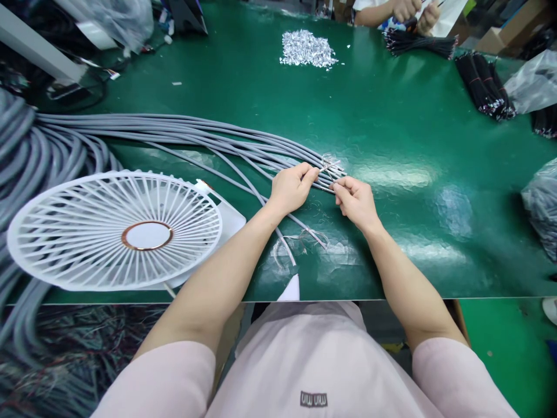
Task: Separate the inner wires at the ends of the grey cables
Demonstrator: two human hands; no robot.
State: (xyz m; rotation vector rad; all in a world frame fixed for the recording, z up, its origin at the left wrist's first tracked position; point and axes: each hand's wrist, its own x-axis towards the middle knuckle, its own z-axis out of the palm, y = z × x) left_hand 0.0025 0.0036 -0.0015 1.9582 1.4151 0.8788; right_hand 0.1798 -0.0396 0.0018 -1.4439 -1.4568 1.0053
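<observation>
A bundle of grey cables runs across the green table from the left, its stripped ends showing thin pale wires. My left hand pinches a cable near those ends, thumb and forefinger pressed together. Just to the right, my right hand has its fingertips closed at the tip of a cable; the exact strand between them is too small to make out. Two separate cables lie nearer to me, and one shows loose fine threads at its end.
A white fan lies at the left, beside a thick coil of grey cable. Silvery scraps form a heap at the back. Black wire bundles and plastic bags sit at the right. Another person's hands are across the table.
</observation>
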